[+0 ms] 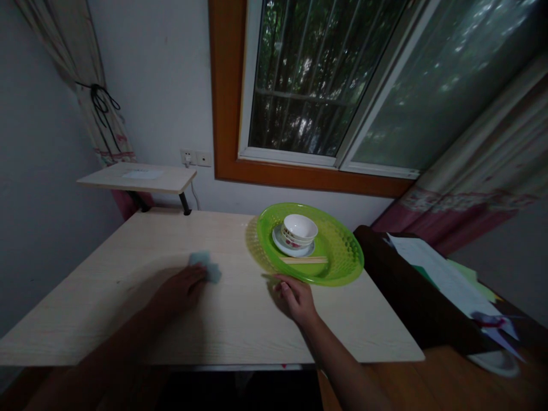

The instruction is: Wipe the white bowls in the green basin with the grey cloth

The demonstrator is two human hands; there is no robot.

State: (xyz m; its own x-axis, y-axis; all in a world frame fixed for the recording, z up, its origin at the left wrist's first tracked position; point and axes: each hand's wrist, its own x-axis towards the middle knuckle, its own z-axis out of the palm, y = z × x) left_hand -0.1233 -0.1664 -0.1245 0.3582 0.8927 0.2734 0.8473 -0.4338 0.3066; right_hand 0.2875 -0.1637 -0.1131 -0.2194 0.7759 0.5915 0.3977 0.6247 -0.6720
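Note:
My left hand (182, 290), a little blurred, is over the table's left-middle with its fingers on a small pale blue-green cloth (204, 264). The cloth lies against the tabletop, and part of it is under the fingers. My right hand (297, 297) rests by the near rim of a green plastic basket (342, 251), its index finger stretched out and the others loosely bent, with nothing seen in it. Inside the basket, a stack of white bowls (300, 227) sits on a white plate (279, 244). Pale chopsticks (303, 260) lie in front of them.
The light wooden table (240, 331) reaches back to the wall below a window (308, 91). A small raised shelf (166, 181) holds a paper at the back left. Right of the table stands a dark brown piece of furniture (394, 279) with papers (432, 274) beside it.

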